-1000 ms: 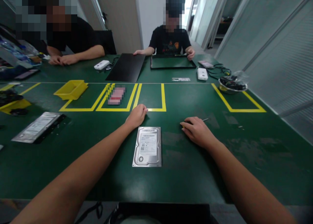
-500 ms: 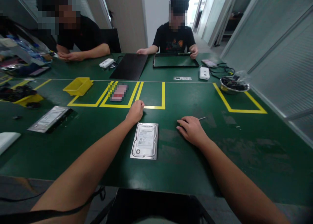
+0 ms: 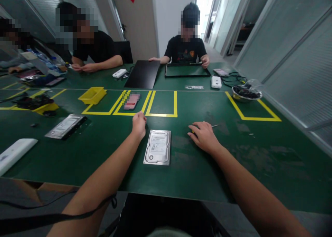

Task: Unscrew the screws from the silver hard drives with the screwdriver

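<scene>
A silver hard drive (image 3: 157,147) lies label up on the green table (image 3: 233,168) between my hands. My left hand (image 3: 139,123) rests as a closed fist on the table just left of the drive's far corner; nothing shows in it. My right hand (image 3: 204,136) lies on the table to the drive's right, fingers curled over a thin tool with a metal tip (image 3: 215,126) sticking out to the right.
Yellow tape boxes (image 3: 163,104) mark the table beyond my hands. A yellow bin (image 3: 92,95), a second hard drive (image 3: 66,126), a white device (image 3: 15,153) and a metal bowl (image 3: 246,93) lie around. Across the table, people sit with a black panel (image 3: 142,74) and a frame (image 3: 187,71).
The view has shifted back and up, so more of the table's left side shows. My left fist drew slightly back toward the drive's left corner. My right hand stays put.
</scene>
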Available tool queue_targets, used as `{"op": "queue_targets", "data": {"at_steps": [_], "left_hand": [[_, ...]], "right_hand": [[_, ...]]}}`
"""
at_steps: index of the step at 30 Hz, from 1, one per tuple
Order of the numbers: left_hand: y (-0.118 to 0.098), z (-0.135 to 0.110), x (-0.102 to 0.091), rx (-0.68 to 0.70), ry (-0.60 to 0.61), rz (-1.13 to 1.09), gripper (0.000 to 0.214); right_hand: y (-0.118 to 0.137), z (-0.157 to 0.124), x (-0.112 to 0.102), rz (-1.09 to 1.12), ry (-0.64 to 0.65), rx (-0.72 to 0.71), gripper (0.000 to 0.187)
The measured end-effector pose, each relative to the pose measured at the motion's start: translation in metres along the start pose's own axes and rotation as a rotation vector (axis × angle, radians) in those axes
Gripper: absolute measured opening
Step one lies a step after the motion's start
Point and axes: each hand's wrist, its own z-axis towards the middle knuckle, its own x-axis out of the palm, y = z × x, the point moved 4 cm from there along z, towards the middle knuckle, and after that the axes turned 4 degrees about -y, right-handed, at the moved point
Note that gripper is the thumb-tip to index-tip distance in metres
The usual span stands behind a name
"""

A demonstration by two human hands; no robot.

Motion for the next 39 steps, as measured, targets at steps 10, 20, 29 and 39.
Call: {"op": "queue_targets", "data": {"at_steps": [10, 20, 29, 39], "left_hand": [[-0.008, -0.033, -0.020, -0.248, 0.188, -0.499, 0.031], [-0.012, -0.041, -0.019, -0.280, 0.363, -0.543, 0.026], [-0.011, -0.036, -0.018, -0.156, 0.308, -0.385, 0.027], [-0.052, -0.048, -0.010, 0.175, 0.401, -0.080, 0.009]], "right_hand": [[0.041, 0.016, -0.021, 0.035, -0.010, -0.021, 0.032], [0.131, 0.012, -0.007, 0.190, 0.081, 0.000, 0.038], [0.128, -0.009, 0.002, 0.314, 0.104, -0.172, 0.067], [0.120, -0.007, 0.013, 0.311, 0.110, -0.244, 0.079]]}}
